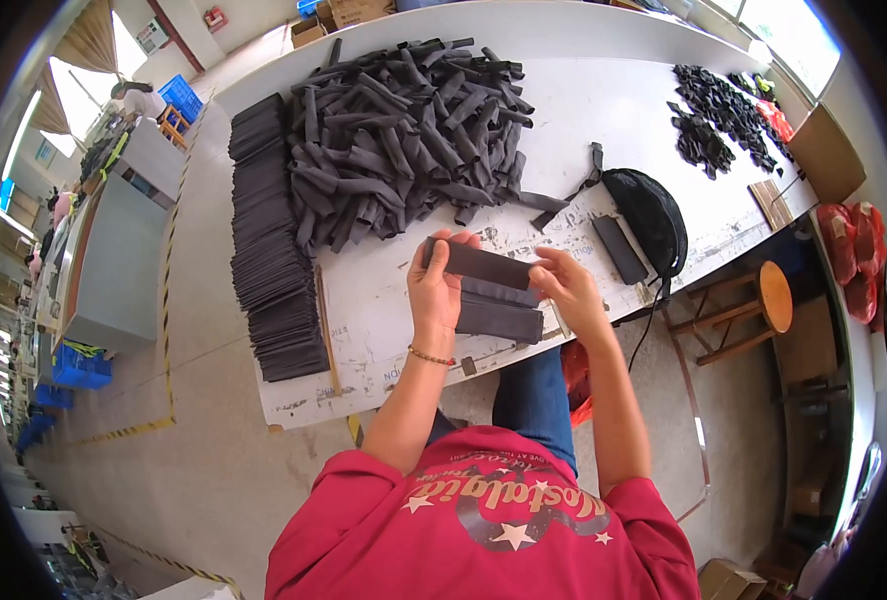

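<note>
A flat dark-grey fabric strip [485,266] is stretched between my hands above the table's near edge. My left hand [437,285] grips its left end, thumb on top. At the other end, the fingers of my right hand [569,288] pinch the strip near its corner. Just below it, several similar flat strips [501,322] lie stacked on the table. Beyond my hands rises a big loose heap of dark fabric strips [413,140], many rolled or curled. To its left, flattened strips stand packed in a long neat row [275,255].
The white table [603,100] has a worn near edge. On its right are a black half-moon pouch [648,215], a dark flat piece [619,250] and small black pieces [728,115]. A wooden stool [763,305] stands at the right. Far left, a person [141,100] sits at another workstation.
</note>
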{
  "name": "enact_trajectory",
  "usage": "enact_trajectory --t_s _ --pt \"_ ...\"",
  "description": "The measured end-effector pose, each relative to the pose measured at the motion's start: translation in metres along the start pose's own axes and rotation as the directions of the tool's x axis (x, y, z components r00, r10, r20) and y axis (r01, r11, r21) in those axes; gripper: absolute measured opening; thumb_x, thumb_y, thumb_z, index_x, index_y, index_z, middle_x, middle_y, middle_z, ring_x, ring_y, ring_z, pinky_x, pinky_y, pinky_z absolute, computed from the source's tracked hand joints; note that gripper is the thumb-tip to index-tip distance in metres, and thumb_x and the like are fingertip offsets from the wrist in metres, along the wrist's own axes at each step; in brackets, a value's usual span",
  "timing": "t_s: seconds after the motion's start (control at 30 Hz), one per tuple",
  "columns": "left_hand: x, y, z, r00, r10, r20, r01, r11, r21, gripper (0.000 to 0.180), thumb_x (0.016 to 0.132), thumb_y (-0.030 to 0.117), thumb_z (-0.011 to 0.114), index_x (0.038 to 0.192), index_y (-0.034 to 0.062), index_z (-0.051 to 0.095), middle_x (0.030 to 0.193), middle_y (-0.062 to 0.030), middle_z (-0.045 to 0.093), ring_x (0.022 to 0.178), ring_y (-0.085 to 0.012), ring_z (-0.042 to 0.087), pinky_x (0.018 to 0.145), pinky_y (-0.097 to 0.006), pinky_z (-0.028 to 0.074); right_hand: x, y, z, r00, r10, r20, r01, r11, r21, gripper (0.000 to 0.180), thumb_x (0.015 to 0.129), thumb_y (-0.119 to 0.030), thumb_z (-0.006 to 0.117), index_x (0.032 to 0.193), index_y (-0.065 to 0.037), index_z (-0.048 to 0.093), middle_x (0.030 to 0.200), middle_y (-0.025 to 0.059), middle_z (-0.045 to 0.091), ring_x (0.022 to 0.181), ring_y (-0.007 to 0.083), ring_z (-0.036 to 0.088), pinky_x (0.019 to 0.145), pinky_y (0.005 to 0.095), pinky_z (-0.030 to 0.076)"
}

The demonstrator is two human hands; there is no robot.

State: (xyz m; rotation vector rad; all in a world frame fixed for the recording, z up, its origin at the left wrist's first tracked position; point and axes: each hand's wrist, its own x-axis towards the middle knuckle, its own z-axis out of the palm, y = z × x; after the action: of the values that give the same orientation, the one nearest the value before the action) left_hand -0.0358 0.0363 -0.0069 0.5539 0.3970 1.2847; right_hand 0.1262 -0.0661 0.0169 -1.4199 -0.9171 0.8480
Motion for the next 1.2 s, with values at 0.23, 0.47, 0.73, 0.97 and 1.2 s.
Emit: enact_trajectory --t_s 0.23,0.47,0.73,0.97,1.2 --pt "-0.003 0.001 -0.015 0.979 -0.125 -0.162 0.138 0.988 0.070 0.020 0.095 0.015 0.060 0.101 -0.0037 0.060 0.094 -0.0189 0.067 0.090 -0.0328 0.067 0.087 -0.041 0.055 -0.001 0.033 0.023 0.995 -0.007 -0.102 -0.007 0.991 -0.137 0.016 0.085 -0.013 0.071 0.087 0.002 0.071 0.073 0.0036 0.061 0.063 0.0101 0.052 0.059 0.0250 0.042" --pt "0.031 -0.020 -0.045 0.946 -0.048 -0.320 0.099 0.984 0.146 0.019 0.094 0.014 0.060 0.097 -0.0055 0.058 0.089 -0.0200 0.067 0.078 -0.0285 0.068 0.075 -0.037 0.058 0.022 0.063 0.007 0.991 -0.032 -0.129 0.000 0.970 -0.241 0.016 0.080 -0.012 0.073 0.084 0.003 0.071 0.068 0.0054 0.061 0.062 0.0112 0.054 0.058 0.0274 0.042" --pt "0.132 -0.038 -0.048 0.911 -0.084 -0.405 0.263 0.874 0.410 0.028 0.087 0.021 0.070 0.092 -0.0027 0.055 0.078 -0.0138 0.065 0.060 -0.0241 0.067 0.050 -0.031 0.056 0.039 0.082 -0.021 0.997 -0.054 -0.050 0.005 0.734 -0.679 0.028 0.081 -0.029 0.073 0.092 -0.003 0.071 0.089 0.0161 0.065 0.084 0.0355 0.062 0.073 0.0428 0.049" --pt "0.177 -0.084 -0.036 0.845 -0.098 -0.525 0.293 0.907 0.303 0.018 0.087 0.011 0.067 0.094 -0.0011 0.055 0.074 -0.0109 0.064 0.056 -0.0240 0.066 0.045 -0.028 0.052 0.091 0.108 -0.117 0.898 -0.363 -0.248 -0.226 0.101 -0.969 0.021 0.078 -0.017 0.070 0.090 0.000 0.067 0.102 0.0133 0.060 0.101 0.0298 0.055 0.082 0.0392 0.047" --pt "0.124 -0.074 -0.034 0.918 -0.081 -0.387 0.193 0.946 0.261 0.016 0.090 0.007 0.061 0.101 0.0001 0.052 0.081 -0.0157 0.066 0.063 -0.0276 0.068 0.053 -0.033 0.057 0.077 0.120 -0.128 0.951 -0.217 0.221 0.154 -0.290 -0.945 0.014 0.076 -0.009 0.059 0.087 -0.003 0.065 0.095 0.0103 0.059 0.095 0.0256 0.054 0.081 0.0351 0.044"
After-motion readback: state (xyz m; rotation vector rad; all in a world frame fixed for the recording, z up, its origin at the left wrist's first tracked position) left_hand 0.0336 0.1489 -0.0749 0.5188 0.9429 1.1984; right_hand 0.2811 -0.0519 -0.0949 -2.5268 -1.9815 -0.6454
